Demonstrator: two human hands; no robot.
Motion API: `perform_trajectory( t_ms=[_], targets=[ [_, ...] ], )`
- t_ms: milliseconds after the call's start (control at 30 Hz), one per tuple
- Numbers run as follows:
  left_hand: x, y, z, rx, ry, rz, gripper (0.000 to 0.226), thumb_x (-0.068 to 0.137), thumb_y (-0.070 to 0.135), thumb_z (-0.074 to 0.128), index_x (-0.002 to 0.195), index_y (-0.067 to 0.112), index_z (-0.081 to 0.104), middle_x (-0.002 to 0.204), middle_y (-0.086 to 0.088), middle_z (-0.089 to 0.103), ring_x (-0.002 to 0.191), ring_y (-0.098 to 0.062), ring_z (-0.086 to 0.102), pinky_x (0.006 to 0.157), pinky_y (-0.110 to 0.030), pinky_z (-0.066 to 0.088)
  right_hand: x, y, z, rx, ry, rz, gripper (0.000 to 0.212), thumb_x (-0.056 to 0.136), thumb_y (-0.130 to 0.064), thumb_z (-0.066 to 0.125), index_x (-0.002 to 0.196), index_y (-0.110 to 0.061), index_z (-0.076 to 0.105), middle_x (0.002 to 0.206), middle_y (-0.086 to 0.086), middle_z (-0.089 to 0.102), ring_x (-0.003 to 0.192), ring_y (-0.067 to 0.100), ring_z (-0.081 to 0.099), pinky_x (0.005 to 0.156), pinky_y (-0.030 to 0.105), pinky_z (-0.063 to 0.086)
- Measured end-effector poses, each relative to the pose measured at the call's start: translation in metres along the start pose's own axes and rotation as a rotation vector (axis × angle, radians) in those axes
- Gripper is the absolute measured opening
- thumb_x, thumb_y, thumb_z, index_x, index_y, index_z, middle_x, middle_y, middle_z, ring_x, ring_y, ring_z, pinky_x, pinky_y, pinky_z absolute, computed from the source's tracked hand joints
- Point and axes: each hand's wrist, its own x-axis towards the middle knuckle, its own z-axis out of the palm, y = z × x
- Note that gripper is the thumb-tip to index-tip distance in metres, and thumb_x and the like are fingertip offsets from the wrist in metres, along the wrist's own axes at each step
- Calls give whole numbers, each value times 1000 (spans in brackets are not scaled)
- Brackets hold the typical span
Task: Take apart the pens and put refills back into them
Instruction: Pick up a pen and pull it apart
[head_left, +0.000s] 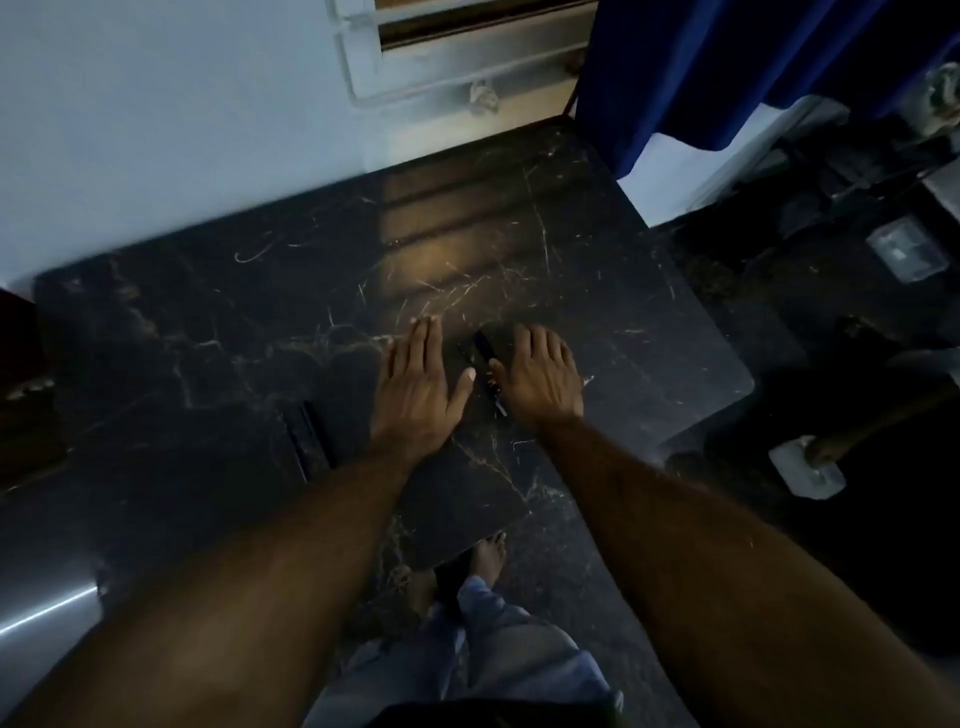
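– denim trouser legs (498, 644) and a bare foot (491, 553) are showing at the bottom centre, just past the table's near edge.
– what are the hands doing?
– both are lying flat and released, gripping nothing, on the black marble table (208, 332) at mid-frame. the left hand (418, 384) is spreading its thumb; the right hand (540, 376) is resting just beside it.
– where are the pens sitting?
– dark pens (485, 353) are lying between the two hands, by the right thumb; i cannot tell how many. a blue curtain (727, 62) is hanging at the upper right.
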Motion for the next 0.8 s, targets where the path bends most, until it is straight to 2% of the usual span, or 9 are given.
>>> perform_trajectory(
  t_ms=[100, 233, 333, 367, 433, 533, 600, 700, 800],
  targets=[
    [2, -1, 3, -1, 1, -22, 85, 110, 61, 31, 170, 4, 13, 177, -21, 22, 164, -35, 21, 134, -50, 13, 4, -1, 6, -24, 10, -38, 44, 103, -47, 50, 130, -13, 53, 133, 13, 54, 124, 31, 51, 106, 46, 40],
    [2, 2, 6, -54, 1, -19, 81, 110, 56, 36, 170, 4, 18, 176, -19, 25, 164, -33, 22, 134, -49, 13, 10, -3, 13, -66, -51, -47, 42, 104, -46, 50, 132, -15, 53, 135, 12, 54, 125, 29, 49, 106, 49, 39],
    [5, 6, 3, -103, 48, -3, 72, 111, 43, 47, 168, 4, 26, 173, -18, 34, 162, -31, 29, 134, -47, 15, 15, -2, 13, -57, -58, -20, 41, 105, -41, 52, 135, -13, 53, 138, 13, 54, 129, 30, 49, 107, 50, 40],
    [6, 8, 2, -131, 65, -10, 70, 110, 39, 51, 167, 4, 30, 170, -18, 39, 159, -31, 34, 133, -47, 18, 17, -2, 12, -45, -59, -6, 40, 105, -38, 52, 135, -12, 54, 138, 13, 54, 129, 30, 49, 107, 51, 40],
    [10, 13, -1, -211, 138, -53, 64, 105, 30, 60, 162, 7, 40, 159, -16, 53, 147, -31, 48, 127, -47, 32, 21, -1, 8, 19, -42, 3, 35, 105, -34, 52, 133, -11, 55, 137, 14, 55, 128, 31, 51, 107, 52, 41],
    [19, 21, -6, -456, 228, -218, 54, 104, 23, 65, 155, 14, 51, 134, -4, 67, 126, -22, 60, 109, -39, 49, 22, -1, -3, 185, 10, -37, 24, 106, -27, 53, 124, -10, 54, 128, 16, 60, 116, 34, 60, 99, 55, 46],
    [27, 28, -12, -717, 156, -354, 44, 107, 25, 64, 150, 16, 56, 119, 3, 68, 113, -18, 65, 103, -39, 55, 20, -2, -14, 269, 33, -116, 19, 107, -21, 53, 121, -8, 53, 119, 17, 64, 103, 34, 64, 89, 54, 52],
    [37, 36, -26, -1191, 74, -506, 23, 108, 24, 67, 126, 11, 72, 108, -8, 78, 102, -28, 77, 95, -52, 63, 15, -6, -38, 324, 20, -237, 19, 107, -20, 54, 122, -7, 55, 114, 16, 64, 97, 32, 64, 79, 48, 56],
    [33, 35, -47, -1426, 62, -512, 13, 103, 20, 75, 111, 10, 78, 96, -10, 82, 82, -21, 80, 71, -38, 64, 10, -12, -76, 432, 26, -327, 20, 102, -17, 65, 120, -7, 62, 108, 12, 70, 92, 27, 68, 76, 48, 58]
  ],
)
